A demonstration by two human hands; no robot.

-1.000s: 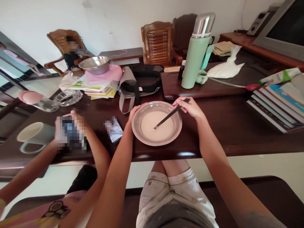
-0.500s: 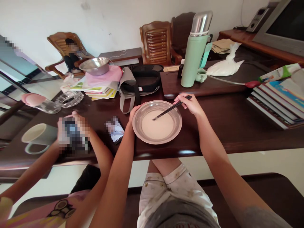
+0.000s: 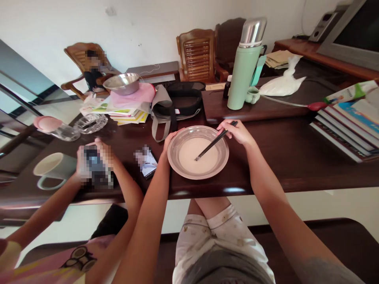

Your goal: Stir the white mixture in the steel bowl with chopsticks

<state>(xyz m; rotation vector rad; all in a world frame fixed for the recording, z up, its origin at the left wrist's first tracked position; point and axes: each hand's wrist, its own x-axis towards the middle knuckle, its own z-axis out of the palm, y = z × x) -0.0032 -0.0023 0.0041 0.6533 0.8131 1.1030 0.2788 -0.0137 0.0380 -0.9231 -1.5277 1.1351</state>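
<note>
A metal bowl [image 3: 174, 161] of pale, milky liquid [image 3: 189, 156] stands near the front edge of the dark table. My left hand [image 3: 169, 141] grips the bowl's left rim, its fingers partly hidden behind the wall. In my right hand [image 3: 238, 133] is a pair of black chopsticks [image 3: 213, 142], held slantwise over the bowl. Their tips dip into the liquid near its middle. Left of the bowl lies a phone [image 3: 148, 165] with its screen lit.
At the left, another person's hands [image 3: 103, 152] hold a blurred device, near a mug [image 3: 51, 167]. A green thermos [image 3: 243, 75] stands behind the bowl, a bag [image 3: 177, 104] behind it to the left. Books [image 3: 343, 132] are stacked at right. Someone sits in a far chair [image 3: 75, 57].
The chopstick tips have shifted slightly within the liquid, toward the near side, and the chopsticks are steeper. My left hand stays on the bowl. The whole view has shifted a little.
</note>
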